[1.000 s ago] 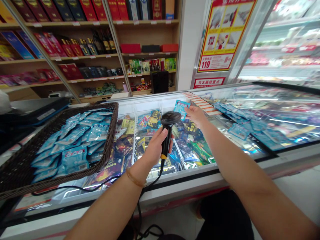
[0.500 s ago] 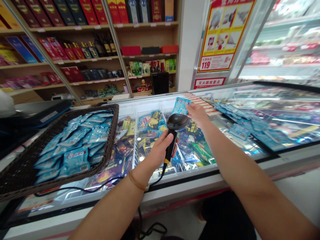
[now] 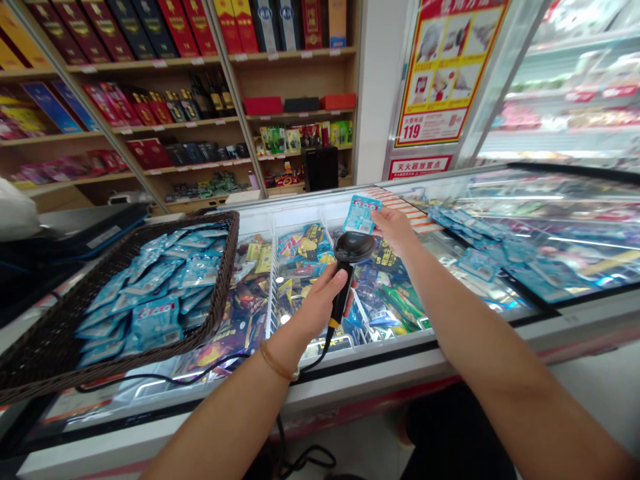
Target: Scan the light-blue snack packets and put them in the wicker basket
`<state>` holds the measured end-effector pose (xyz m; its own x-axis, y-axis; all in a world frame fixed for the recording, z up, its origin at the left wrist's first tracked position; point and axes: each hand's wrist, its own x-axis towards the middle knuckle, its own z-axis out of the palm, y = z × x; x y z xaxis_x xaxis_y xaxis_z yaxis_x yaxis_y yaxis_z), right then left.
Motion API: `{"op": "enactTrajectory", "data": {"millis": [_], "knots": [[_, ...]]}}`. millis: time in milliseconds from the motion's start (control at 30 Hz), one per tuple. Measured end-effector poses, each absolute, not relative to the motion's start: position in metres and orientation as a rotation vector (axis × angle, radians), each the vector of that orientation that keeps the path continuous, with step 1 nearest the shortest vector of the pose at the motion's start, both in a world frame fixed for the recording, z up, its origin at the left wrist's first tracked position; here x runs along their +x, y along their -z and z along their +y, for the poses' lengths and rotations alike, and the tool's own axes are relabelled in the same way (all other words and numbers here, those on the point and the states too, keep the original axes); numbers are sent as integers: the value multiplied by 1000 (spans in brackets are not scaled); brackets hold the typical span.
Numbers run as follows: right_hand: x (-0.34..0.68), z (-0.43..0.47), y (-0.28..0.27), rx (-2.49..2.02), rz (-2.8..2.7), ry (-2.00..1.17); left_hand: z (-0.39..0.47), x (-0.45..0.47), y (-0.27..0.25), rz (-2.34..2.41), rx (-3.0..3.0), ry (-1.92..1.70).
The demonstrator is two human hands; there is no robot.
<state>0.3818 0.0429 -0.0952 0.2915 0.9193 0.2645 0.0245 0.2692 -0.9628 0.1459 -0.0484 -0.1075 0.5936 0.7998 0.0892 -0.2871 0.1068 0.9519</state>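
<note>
Scanner (image 3: 353, 249) gripped in the left hand (image 3: 323, 301), blue packet (image 3: 359, 215) pinched in the right hand (image 3: 395, 231)

Nearest on my feed, two bare forearms reach forward, the left one wearing a bracelet (image 3: 278, 364) at the wrist. Below them I see a black cord (image 3: 281, 433) looped low down. The white front edge of a chest freezer (image 3: 370, 371) crosses the view.

Above the freezer, the hands are apart from each other. The left is wrapped around the scanner's black handle, with the thumb on top. Just beyond the scanner's head, the right holds the packet by its right edge between thumb and fingers; I cannot tell whether packet and scanner touch.

To my left, a brown wicker basket (image 3: 226, 283) holds a heap of blue packets (image 3: 156, 321). Under the hands I see colourful bags (image 3: 400, 308) in the freezer, split by white wire dividers (image 3: 273, 283). More blue packets lie on the glass to my right.

Farther back, wooden shelves (image 3: 295, 55) carry boxes and bottles, and a red and yellow poster (image 3: 450, 75) hangs beside a white pillar (image 3: 379, 93).
</note>
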Motion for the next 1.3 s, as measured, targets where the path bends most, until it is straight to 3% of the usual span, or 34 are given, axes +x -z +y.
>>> {"op": "enactTrajectory", "data": {"millis": [367, 633, 900, 1067, 1300], "knots": [[323, 58, 87, -1204, -974, -989, -47, 113, 52, 815, 990, -1222], [190, 96, 23, -1065, -994, -1368, -48, 19, 14, 846, 889, -1550], [58, 113, 6, -995, -1085, -1544, -44, -32, 9, 930, 757, -1715], [63, 111, 13, -992, -1084, -1475, -42, -34, 13, 900, 711, -1716], [173, 101, 48, -1215, -1125, -1125, -37, 22, 33, 771, 728, -1632]]}}
